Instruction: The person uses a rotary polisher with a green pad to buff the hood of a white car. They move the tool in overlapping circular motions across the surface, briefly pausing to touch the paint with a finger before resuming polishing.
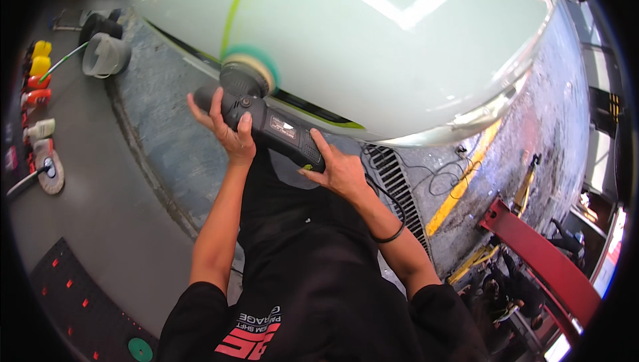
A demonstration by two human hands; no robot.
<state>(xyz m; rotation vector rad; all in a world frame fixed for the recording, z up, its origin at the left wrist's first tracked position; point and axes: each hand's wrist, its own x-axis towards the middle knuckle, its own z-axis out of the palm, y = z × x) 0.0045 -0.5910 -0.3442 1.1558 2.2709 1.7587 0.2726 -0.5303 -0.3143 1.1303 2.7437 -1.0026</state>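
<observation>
My left hand [233, 139] grips the front of a black electric polisher [279, 127], its fingers around the head and side handle. My right hand [338, 170] is wrapped round the rear of the body, where a black cord hangs past my forearm. The polisher's green pad [263, 59], blurred by motion, lies against a glossy pale car panel [413, 69]. A strip of green masking tape [237, 2] runs up the panel from beside the pad. Below the pad, a dark slot [319, 111] in the bodywork has green tape along its edge.
Buckets [106, 55] and several bottles [38, 65] stand at the left. A dark mat [80, 302] lies lower left. On the right are a floor grate [403, 195], a loose cable, a yellow floor line [462, 182] and a red steel beam [542, 249].
</observation>
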